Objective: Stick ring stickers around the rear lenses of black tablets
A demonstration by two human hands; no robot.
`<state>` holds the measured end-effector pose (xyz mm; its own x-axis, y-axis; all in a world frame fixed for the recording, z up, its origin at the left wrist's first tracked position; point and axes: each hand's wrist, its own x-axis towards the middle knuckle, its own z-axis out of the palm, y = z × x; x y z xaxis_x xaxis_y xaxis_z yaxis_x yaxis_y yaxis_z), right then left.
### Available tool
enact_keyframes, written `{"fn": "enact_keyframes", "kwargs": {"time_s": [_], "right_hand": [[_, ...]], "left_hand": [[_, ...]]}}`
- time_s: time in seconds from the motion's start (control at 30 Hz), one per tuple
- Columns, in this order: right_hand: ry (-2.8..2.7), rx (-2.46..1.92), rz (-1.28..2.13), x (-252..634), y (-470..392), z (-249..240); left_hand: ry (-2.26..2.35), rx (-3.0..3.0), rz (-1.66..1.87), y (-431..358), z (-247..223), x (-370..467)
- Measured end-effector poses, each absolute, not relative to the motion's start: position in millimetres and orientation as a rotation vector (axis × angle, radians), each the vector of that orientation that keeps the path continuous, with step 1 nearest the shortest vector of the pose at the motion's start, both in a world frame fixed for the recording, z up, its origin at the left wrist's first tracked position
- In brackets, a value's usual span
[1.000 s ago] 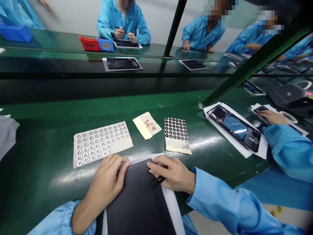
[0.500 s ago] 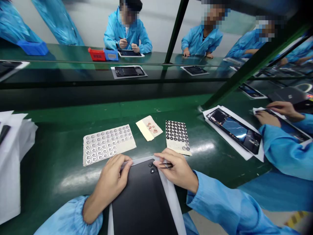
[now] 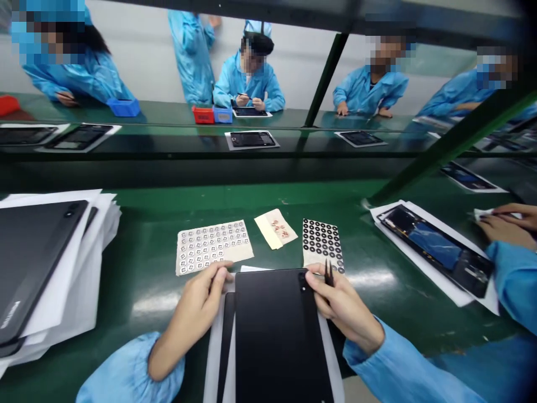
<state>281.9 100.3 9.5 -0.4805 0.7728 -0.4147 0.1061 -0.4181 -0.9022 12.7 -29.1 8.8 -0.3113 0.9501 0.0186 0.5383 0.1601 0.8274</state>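
A black tablet back panel (image 3: 274,336) with camera openings (image 3: 303,282) at its upper right corner lies before me. Under it are white sheets (image 3: 213,347), and a second dark panel edge (image 3: 226,341) shows along its left side. My right hand (image 3: 346,305) grips the panel's upper right corner, thumb on top. Tweezers (image 3: 328,274) are tucked in that same hand, tips pointing up. At the upper left, my left hand (image 3: 199,305) pinches the corner of a white sheet, apart from the top panel.
Sticker sheets with square pieces (image 3: 213,246) and black rings (image 3: 323,243) lie beyond, with a small card (image 3: 277,228) between. Stacked tablets and paper (image 3: 79,291) stand left. An opened tablet (image 3: 436,246) lies right, near a co-worker's hand (image 3: 507,224). A green post (image 3: 453,140) slants overhead.
The view has turned left. The top panel now sits right of the dark edge beneath, which has come into sight. The tweezers have swung from pointing left to pointing up.
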Motion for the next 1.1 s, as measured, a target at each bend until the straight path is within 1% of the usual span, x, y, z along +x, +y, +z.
{"fn": "enact_keyframes", "kwargs": {"time_s": [0.07,0.13,0.2,0.3,0.43,0.57,0.63,0.7,0.8,0.87,0.93,1.1], "right_hand": [[-1.189,-1.261,2.045,288,101,8],[-1.094,-1.278,2.05,291,100,5],[-1.043,-1.307,2.018,292,97,3],[-1.017,-1.327,1.968,293,89,2],[-1.022,-1.324,1.939,297,76,0],[-1.059,-1.322,1.974,296,65,-3],[-1.131,-1.313,1.972,294,66,-2],[-1.324,-1.285,1.845,292,73,1],[-1.654,-1.205,1.409,291,95,5],[-1.76,-1.169,1.27,292,110,6],[-1.813,-1.144,1.367,292,120,5],[-1.8,-1.003,1.828,287,124,5]], "left_hand": [[1.889,1.363,0.918,-36,13,17],[1.896,1.43,0.844,-38,15,23],[1.933,1.518,0.847,-35,16,28],[1.952,1.537,0.949,-27,17,32],[1.72,1.116,1.11,-27,17,37],[1.419,0.608,1.136,-37,12,44],[1.339,0.474,1.136,-39,10,46],[1.313,0.467,1.095,-40,10,45],[1.293,0.509,1.032,-39,11,41],[1.282,0.472,1.02,-39,11,38],[1.288,0.436,1.016,-39,11,36],[1.32,0.41,0.989,-38,12,36]]}}
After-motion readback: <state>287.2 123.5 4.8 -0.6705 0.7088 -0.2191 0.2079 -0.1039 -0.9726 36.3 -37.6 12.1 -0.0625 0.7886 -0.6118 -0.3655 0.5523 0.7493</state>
